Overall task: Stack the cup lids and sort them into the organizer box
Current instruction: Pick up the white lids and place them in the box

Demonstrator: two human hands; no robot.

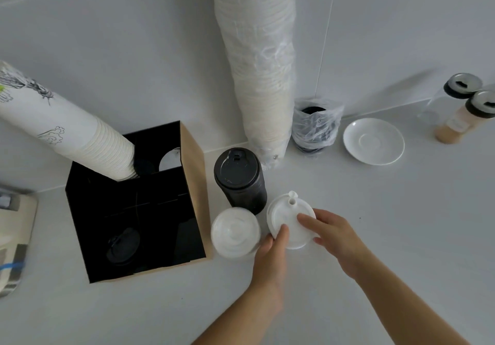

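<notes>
A white cup lid [287, 214] with a raised spout is held between both hands just above the counter. My left hand [272, 253] pinches its near-left rim and my right hand [333, 234] grips its right side. A stack of clear lids [235, 231] stands to its left, touching my left hand. Behind them rises a tall stack of black lids [239, 177]. The organizer box [194, 183], black inside with brown sides, stands at the left. It holds a black lid [122, 245] in its near compartment and a sleeve of white paper cups [69, 133] in a far one.
A tall plastic-wrapped sleeve of cups [263, 76] leans on the wall. Beside it stands a bag of black lids [314, 127], then a white saucer [373, 141] and two shaker jars [460, 108] at the far right. An appliance [13, 237] sits at the left edge.
</notes>
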